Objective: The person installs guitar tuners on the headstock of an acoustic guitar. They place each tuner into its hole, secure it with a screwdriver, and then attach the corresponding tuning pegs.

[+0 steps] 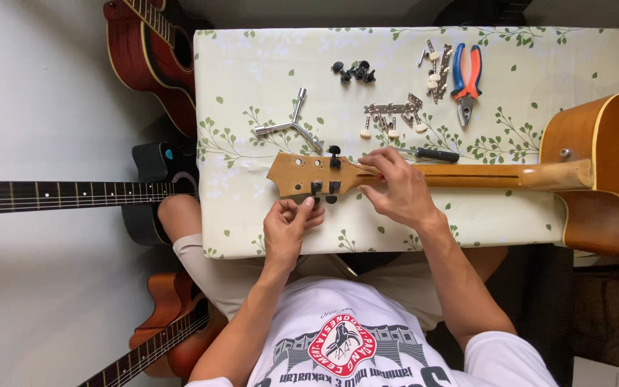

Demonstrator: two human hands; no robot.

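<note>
Left hand (289, 226) pinches a black tuning peg (317, 201) at the near edge of the guitar headstock (302, 174). Right hand (397, 188), fingers curled, presses down on the neck (481, 175) just beside the headstock. The guitar lies face-down across the table (252, 107); loose pegs (354, 71), pliers (466, 79) and a three-armed wrench (291, 125) lie beyond.

This looks like a small guitar repair corner in a home: a table (252, 57) under a leaf-print cloth carries pliers (465, 77), a three-armed wrench (289, 126), black tuner knobs (354, 72) and metal tuner strips (394, 110) (laid out loose), while an acoustic guitar (596, 172) lies across it and three more guitars (148, 43) rest on the pale floor
</note>
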